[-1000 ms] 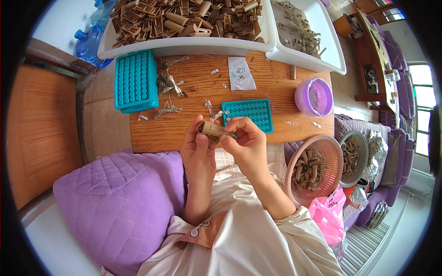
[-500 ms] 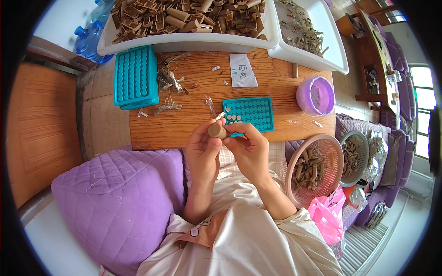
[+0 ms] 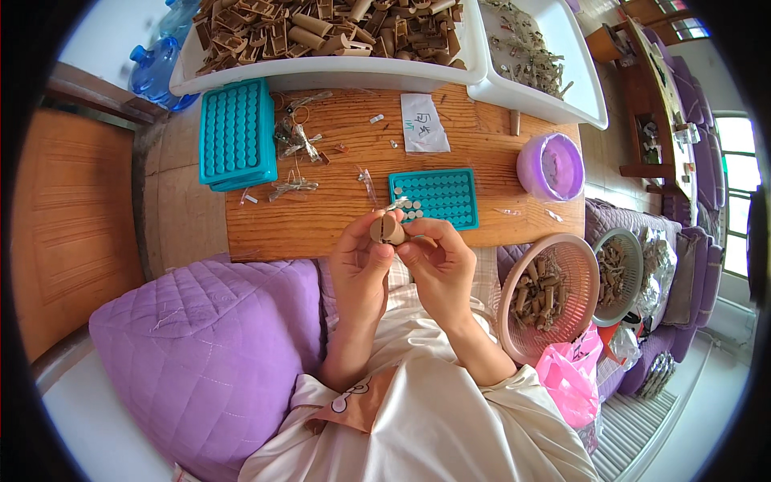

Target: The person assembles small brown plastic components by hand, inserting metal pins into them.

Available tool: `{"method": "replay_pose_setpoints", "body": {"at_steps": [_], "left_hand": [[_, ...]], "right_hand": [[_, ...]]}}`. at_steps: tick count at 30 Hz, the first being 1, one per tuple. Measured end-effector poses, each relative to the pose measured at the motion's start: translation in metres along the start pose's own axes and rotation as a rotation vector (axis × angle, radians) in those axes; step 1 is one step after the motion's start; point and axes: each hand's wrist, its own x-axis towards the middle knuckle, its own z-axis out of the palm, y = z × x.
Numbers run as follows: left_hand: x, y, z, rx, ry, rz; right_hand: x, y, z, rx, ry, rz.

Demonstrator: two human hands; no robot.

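Note:
My left hand (image 3: 359, 265) and my right hand (image 3: 438, 269) meet over the near edge of a wooden table (image 3: 337, 213). Between their fingertips they pinch a small brown cardboard tube (image 3: 387, 230), its round end facing up. Just beyond the tube lies a small teal tray with rows of holes (image 3: 435, 198); a few of its holes at the near left hold round pieces. A stack of larger teal hole trays (image 3: 236, 134) sits at the table's left.
White bins of brown tubes (image 3: 321, 36) and small parts (image 3: 530, 56) line the far edge. A purple bowl (image 3: 550, 166) and a paper slip (image 3: 423, 133) lie on the table. Pink baskets of tubes (image 3: 546, 297) stand right; a purple cushion (image 3: 205, 345) lies left.
Both hands have stayed at the table's near edge, turning the tube so its round end now faces up. The view has tilted slightly.

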Motion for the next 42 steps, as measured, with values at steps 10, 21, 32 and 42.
{"method": "replay_pose_setpoints", "body": {"at_steps": [10, 21, 32, 42], "left_hand": [[-0.002, 0.002, 0.005, -0.052, 0.029, 0.013], [-0.007, 0.005, 0.016, 0.325, 0.008, 0.065], [-0.013, -0.017, 0.012, 0.156, -0.086, 0.138], [-0.009, -0.021, 0.018, 0.158, -0.115, -0.068]], "right_hand": [[-0.004, -0.011, -0.001, -0.045, 0.017, -0.037], [0.002, -0.004, -0.012, -0.232, -0.070, -0.092], [-0.013, -0.006, -0.011, -0.559, -0.290, -0.171], [-0.007, -0.003, -0.026, -0.500, -0.227, -0.132]]}}
